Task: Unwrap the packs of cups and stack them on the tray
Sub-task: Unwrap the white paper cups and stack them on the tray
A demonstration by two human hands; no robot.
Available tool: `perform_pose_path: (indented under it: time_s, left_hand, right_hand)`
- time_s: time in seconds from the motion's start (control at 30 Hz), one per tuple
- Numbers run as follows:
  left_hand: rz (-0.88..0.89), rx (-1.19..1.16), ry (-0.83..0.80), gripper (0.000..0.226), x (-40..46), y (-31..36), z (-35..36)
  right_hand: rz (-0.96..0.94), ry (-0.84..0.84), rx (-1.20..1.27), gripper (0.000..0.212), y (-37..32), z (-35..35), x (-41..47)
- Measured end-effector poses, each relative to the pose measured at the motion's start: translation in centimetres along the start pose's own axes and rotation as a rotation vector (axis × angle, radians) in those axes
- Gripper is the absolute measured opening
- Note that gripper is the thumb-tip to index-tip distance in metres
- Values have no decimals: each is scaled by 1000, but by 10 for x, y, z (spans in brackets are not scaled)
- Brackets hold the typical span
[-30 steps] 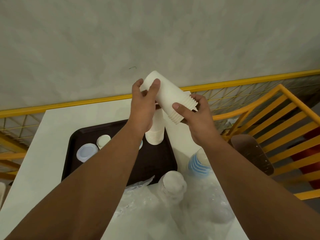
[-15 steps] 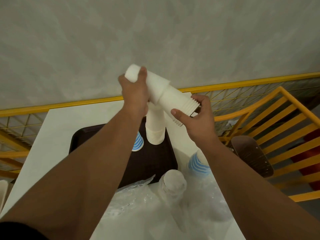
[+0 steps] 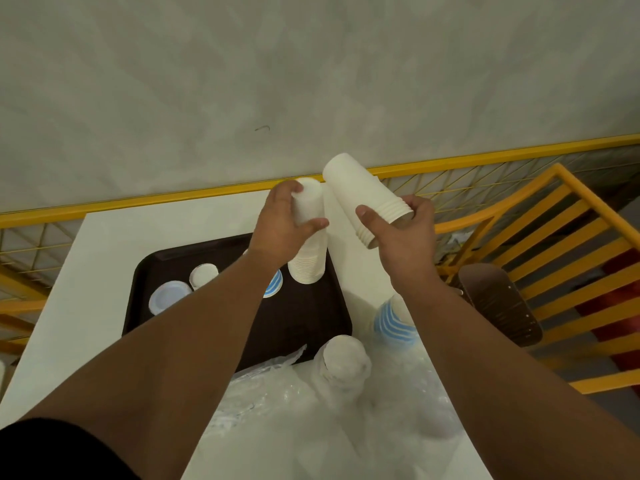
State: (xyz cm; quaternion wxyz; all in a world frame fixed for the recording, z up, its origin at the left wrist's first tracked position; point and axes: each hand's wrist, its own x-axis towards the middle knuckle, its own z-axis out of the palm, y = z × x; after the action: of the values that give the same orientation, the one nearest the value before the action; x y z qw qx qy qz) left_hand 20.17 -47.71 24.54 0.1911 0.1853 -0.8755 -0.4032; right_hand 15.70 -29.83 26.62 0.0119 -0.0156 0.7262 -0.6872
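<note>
Both grips are curled round white cups: our left hand (image 3: pixel 284 223) wraps the top of the tall white stack (image 3: pixel 309 244) standing upside down on the dark tray (image 3: pixel 304 317), while our right hand (image 3: pixel 403 233) grips the rim end of a shorter, tilted stack (image 3: pixel 363 194) held above the desk (image 3: pixel 114 244). Beside the tray's near right corner sit wrapped cups (image 3: pixel 341 362), blue-striped cups (image 3: pixel 393 322) and loose plastic wrap (image 3: pixel 311 420). Single cups (image 3: pixel 169 296) stand on the tray's left side.
</note>
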Motion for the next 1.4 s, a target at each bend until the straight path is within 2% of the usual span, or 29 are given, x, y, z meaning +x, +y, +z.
perform_pose_path:
  time_s: [0.13,0.23,0.3,0.33,0.4,0.47,0.57,0.7,0.77,0.87,0.93,1.0,1.1,1.3,1.4]
  left_hand:
    - [17,78,-17,51,-11,-11,3]
    - [51,50,137,41,-8,3,-2]
    - [6,-136,296,42,-5,22,-8]
    - [-60,-278,324,45,-4,32,-10]
    - [-211,-598,241,52,-4,52,-12]
    - [-311,-854,155,60,-5,62,-13]
    - [-387,-1021,146,52,1,63,-16]
    - [-478,-981,219,41,9,57,-16]
    - [-451,-948,297,39,15,56,-24]
    - [-291,-790,489,45,31,57,-47]
    - [-120,-666,543,45,36,63,-60]
    - [21,-543,508,44,36,69,-64]
    - [116,-290,380,48,33,64,-53]
    - [43,-37,104,58,23,23,-15]
    - [94,95,-39,52,9,4,-1]
  right_hand:
    - [6,-25,22,69,3,-2,-1]
    - [48,-73,105,66,1,-1,-3]
    - [106,-146,245,69,-3,2,-5]
    - [138,-190,316,72,-6,3,-7]
    - [192,-270,400,73,-11,6,-11]
    - [205,-326,416,65,-14,8,-15]
    - [157,-343,391,57,-11,10,-18]
    - [-19,-279,163,63,-6,11,-21]
    - [-34,-255,150,62,-3,9,-22]
    - [27,-159,243,62,2,3,-19]
    - [54,-79,312,58,4,0,-16]
    - [59,-8,346,50,3,-1,-12]
    - [46,40,366,47,0,1,-8]
    - [44,22,349,49,6,2,-7]
    - [57,8,341,50,10,2,-9]
